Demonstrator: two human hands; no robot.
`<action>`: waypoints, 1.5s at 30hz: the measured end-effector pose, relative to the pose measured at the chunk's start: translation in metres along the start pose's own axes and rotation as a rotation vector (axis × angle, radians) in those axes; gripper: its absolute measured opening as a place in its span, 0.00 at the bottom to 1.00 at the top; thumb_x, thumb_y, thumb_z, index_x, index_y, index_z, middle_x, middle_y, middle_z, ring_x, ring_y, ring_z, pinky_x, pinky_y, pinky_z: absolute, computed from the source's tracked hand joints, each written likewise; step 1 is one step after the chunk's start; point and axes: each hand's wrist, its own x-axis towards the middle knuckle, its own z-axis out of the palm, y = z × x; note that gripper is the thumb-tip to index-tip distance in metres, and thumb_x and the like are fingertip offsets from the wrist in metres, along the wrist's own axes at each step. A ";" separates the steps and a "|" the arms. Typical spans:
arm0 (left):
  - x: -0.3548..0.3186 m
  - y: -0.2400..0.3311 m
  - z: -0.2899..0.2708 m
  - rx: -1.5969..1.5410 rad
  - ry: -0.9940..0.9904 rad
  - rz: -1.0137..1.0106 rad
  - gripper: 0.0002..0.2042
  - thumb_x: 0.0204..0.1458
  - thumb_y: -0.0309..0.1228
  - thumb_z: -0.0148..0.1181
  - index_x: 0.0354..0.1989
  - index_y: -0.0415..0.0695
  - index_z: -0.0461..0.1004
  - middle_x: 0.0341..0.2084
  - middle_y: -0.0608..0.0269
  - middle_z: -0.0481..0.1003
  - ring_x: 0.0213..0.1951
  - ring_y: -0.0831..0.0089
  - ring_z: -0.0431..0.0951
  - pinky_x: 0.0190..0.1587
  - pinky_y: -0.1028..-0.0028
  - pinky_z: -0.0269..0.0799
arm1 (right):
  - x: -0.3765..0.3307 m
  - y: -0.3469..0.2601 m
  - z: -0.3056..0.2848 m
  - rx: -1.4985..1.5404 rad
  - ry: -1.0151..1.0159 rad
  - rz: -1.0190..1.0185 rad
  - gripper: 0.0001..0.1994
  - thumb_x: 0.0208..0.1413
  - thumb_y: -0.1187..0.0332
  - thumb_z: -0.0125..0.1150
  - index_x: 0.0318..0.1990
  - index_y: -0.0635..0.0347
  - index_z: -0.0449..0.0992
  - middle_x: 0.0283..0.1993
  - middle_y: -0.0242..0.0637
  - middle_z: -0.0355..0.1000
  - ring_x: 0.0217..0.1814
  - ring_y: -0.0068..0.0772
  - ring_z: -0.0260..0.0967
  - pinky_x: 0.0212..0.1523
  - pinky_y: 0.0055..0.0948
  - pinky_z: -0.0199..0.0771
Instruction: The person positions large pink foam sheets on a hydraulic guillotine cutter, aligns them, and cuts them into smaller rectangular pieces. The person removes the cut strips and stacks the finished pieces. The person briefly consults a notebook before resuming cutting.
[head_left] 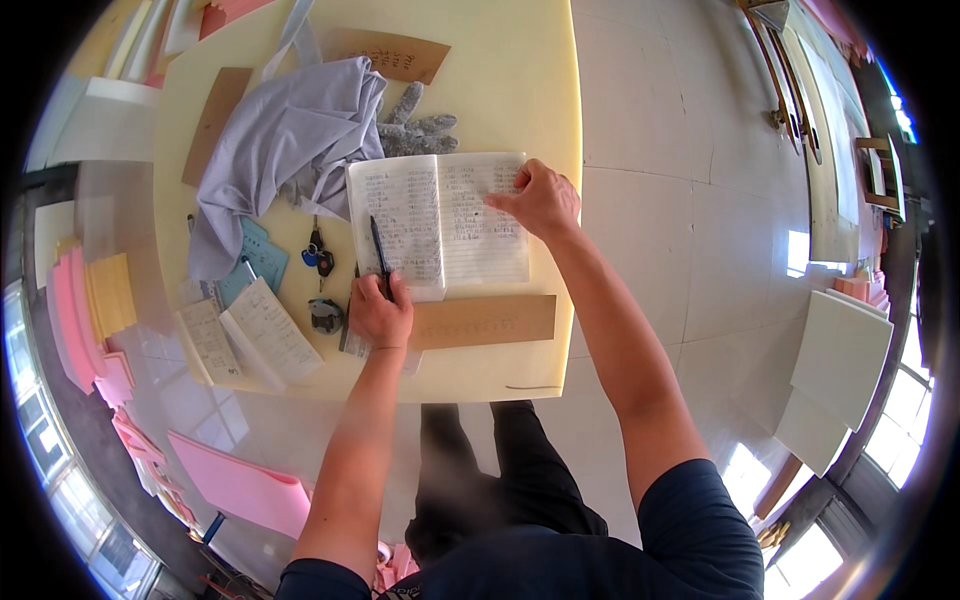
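An open notebook with handwritten pages lies on a pale yellow table. My left hand grips a dark pen whose tip rests on the notebook's left page. On the right page's upper corner lies my right hand, fingers pressed flat against the paper. A long brown cardboard strip lies just below the notebook, between my arms.
A grey cloth and a grey knit glove lie behind the notebook. Keys, a tape measure, blue cards and a smaller open notebook sit to the left. Pink foam sheets lie on the floor.
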 end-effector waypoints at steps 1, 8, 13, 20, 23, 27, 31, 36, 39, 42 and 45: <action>0.000 0.000 0.000 -0.003 0.011 0.007 0.14 0.56 0.43 0.62 0.32 0.48 0.65 0.28 0.62 0.71 0.28 0.55 0.76 0.26 0.58 0.70 | 0.000 0.000 0.000 0.000 0.000 -0.005 0.26 0.39 0.46 0.78 0.37 0.52 0.73 0.33 0.29 0.75 0.45 0.32 0.71 0.45 0.32 0.69; -0.001 -0.002 -0.001 0.001 0.007 0.010 0.14 0.55 0.42 0.62 0.32 0.48 0.65 0.27 0.62 0.70 0.27 0.55 0.76 0.25 0.58 0.69 | -0.003 0.011 0.001 0.077 -0.046 -0.118 0.30 0.37 0.47 0.80 0.40 0.56 0.73 0.36 0.33 0.76 0.46 0.36 0.72 0.46 0.34 0.70; -0.001 -0.002 -0.001 -0.006 0.007 0.008 0.15 0.55 0.42 0.62 0.32 0.48 0.64 0.27 0.62 0.70 0.27 0.56 0.76 0.25 0.58 0.69 | -0.003 0.011 0.002 0.009 -0.022 -0.151 0.31 0.37 0.49 0.81 0.43 0.56 0.72 0.39 0.33 0.76 0.48 0.36 0.72 0.48 0.34 0.69; -0.001 -0.003 0.001 -0.009 0.010 0.016 0.15 0.55 0.43 0.62 0.32 0.48 0.64 0.27 0.62 0.71 0.27 0.55 0.76 0.25 0.58 0.69 | -0.005 0.006 0.003 -0.027 -0.014 -0.118 0.31 0.38 0.48 0.80 0.44 0.55 0.71 0.41 0.33 0.75 0.49 0.36 0.72 0.49 0.33 0.69; -0.001 -0.003 0.002 -0.003 0.008 0.007 0.15 0.55 0.43 0.62 0.32 0.48 0.65 0.27 0.61 0.71 0.27 0.55 0.76 0.25 0.58 0.69 | -0.003 0.009 0.005 -0.032 -0.009 -0.120 0.31 0.38 0.48 0.80 0.44 0.55 0.71 0.41 0.33 0.75 0.50 0.35 0.72 0.48 0.34 0.69; -0.001 -0.004 0.003 -0.002 0.011 0.007 0.15 0.55 0.43 0.62 0.32 0.48 0.65 0.27 0.61 0.71 0.28 0.55 0.76 0.25 0.58 0.69 | -0.002 0.009 0.005 -0.037 -0.002 -0.130 0.31 0.38 0.48 0.80 0.43 0.54 0.71 0.40 0.33 0.75 0.49 0.35 0.72 0.48 0.34 0.69; -0.001 -0.003 0.002 -0.001 -0.001 0.003 0.15 0.55 0.43 0.62 0.32 0.48 0.65 0.28 0.61 0.71 0.28 0.55 0.76 0.25 0.57 0.70 | -0.002 0.009 0.005 -0.034 0.001 -0.131 0.31 0.38 0.48 0.80 0.43 0.54 0.71 0.39 0.33 0.76 0.49 0.35 0.72 0.48 0.33 0.69; -0.001 -0.004 0.002 -0.002 -0.004 0.000 0.15 0.55 0.42 0.62 0.32 0.48 0.65 0.28 0.61 0.71 0.28 0.55 0.76 0.25 0.57 0.70 | -0.002 0.007 0.004 -0.039 -0.011 -0.113 0.30 0.38 0.48 0.80 0.43 0.54 0.71 0.39 0.32 0.76 0.49 0.35 0.72 0.48 0.33 0.69; -0.001 -0.003 0.002 0.000 0.000 0.003 0.14 0.55 0.42 0.62 0.32 0.48 0.65 0.28 0.61 0.71 0.28 0.55 0.76 0.26 0.57 0.70 | -0.001 0.007 0.004 -0.039 -0.012 -0.111 0.31 0.38 0.48 0.80 0.43 0.54 0.71 0.39 0.32 0.76 0.49 0.34 0.72 0.48 0.33 0.69; -0.001 -0.004 0.003 0.004 -0.003 0.004 0.14 0.55 0.42 0.62 0.32 0.48 0.65 0.28 0.61 0.71 0.28 0.55 0.76 0.26 0.57 0.70 | -0.001 0.007 0.004 -0.036 -0.020 -0.106 0.31 0.37 0.48 0.80 0.43 0.54 0.71 0.39 0.32 0.76 0.49 0.34 0.72 0.48 0.33 0.69; -0.002 -0.005 0.004 0.003 0.001 0.004 0.15 0.55 0.43 0.62 0.32 0.48 0.65 0.28 0.61 0.71 0.28 0.55 0.76 0.25 0.57 0.69 | -0.001 0.006 0.003 -0.037 -0.024 -0.103 0.31 0.37 0.48 0.80 0.43 0.54 0.71 0.39 0.32 0.76 0.49 0.34 0.72 0.48 0.33 0.69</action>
